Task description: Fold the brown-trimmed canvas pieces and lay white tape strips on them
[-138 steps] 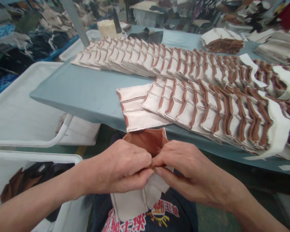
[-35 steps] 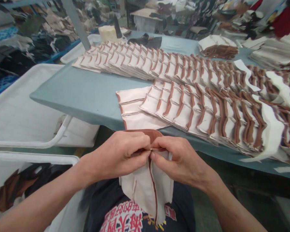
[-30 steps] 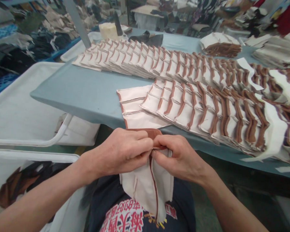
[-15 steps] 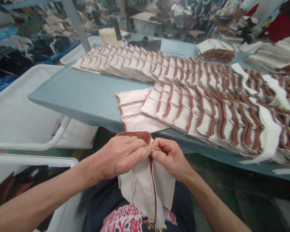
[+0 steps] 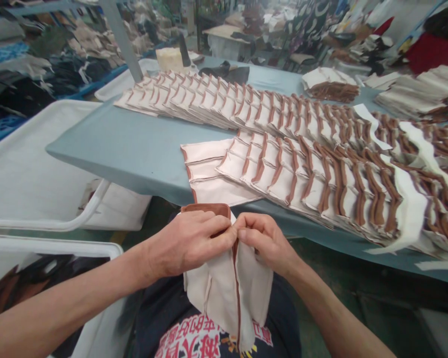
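Observation:
Both hands pinch the top of a cream fabric piece with brown trim (image 5: 221, 293), hanging over my lap. My left hand (image 5: 194, 238) is closed over its brown upper edge, thumb and forefinger at the seam. My right hand (image 5: 263, 241) pinches the same seam from the other side, fingertips touching those of the left. A brown strip runs down the seam below the fingers. What exactly lies between the fingertips is hidden. Just beyond the hands, a row of similar cream pieces with brown edges (image 5: 283, 174) overlaps on the blue-grey table (image 5: 115, 144).
A second overlapping row (image 5: 209, 99) lies farther back. White strips (image 5: 410, 209) rest across the rows at right. Stacked pieces (image 5: 330, 83) sit at the back right. White bins (image 5: 33, 159) stand at left, one holding dark and brown material (image 5: 33, 283). A metal post (image 5: 123, 42) rises behind the table.
My fingertips have shifted slightly at the seam, and my right forefinger and thumb have drawn closer to the left hand's. The fabric's brown upper edge looks a little flatter.

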`<state>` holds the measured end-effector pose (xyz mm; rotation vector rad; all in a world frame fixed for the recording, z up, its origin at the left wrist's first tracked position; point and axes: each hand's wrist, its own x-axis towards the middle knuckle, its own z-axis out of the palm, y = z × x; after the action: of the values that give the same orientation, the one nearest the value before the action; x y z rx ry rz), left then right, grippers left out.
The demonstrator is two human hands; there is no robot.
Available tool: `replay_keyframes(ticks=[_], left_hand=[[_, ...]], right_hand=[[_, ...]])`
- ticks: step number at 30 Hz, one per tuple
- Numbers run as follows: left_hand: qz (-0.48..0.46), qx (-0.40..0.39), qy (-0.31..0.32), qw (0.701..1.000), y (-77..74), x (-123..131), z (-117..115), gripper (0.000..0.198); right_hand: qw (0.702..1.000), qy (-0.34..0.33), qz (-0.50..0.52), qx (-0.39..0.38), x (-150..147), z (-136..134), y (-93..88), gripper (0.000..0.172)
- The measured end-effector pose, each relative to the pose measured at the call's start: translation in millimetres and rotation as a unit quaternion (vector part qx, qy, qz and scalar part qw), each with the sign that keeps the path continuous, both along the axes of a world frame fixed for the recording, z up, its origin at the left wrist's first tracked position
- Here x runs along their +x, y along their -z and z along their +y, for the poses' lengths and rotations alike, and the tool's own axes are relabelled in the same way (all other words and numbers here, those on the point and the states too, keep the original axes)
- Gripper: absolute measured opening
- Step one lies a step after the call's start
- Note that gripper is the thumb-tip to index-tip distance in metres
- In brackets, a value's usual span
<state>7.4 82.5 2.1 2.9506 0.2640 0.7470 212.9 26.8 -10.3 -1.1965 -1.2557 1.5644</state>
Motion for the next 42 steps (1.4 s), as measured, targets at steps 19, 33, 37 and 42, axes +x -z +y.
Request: replay_keyframes(ticks=[19,33,37,42], left_hand=[[0.07,-0.304,-0.005,0.95,-18.0,0.7,3.4,0.031],[-0.109,-0.584,-0.013,0.804,-14.1,16.0,-14.2,0.048],[-0.21,-0.722,-0.064,0.656,6.2,32.2,-25.6,0.059],[-0.244,-0.755,-0.071,0.604,20.9,29.5,-19.9,0.061]], right_hand=[[0.932,-0.027,-0.245,0.266,9.3,-18.9,-22.8,0.015],[0.944,-0.023,-0.1,0.315,2.3,-17.0,-13.7,0.039],[0.965,0.069,-0.056,0.248,-10.9,-18.6,0.6,0.043],[0.963,0.005,-0.101,0.248,-2.4,-13.1,-8.8,0.034]])
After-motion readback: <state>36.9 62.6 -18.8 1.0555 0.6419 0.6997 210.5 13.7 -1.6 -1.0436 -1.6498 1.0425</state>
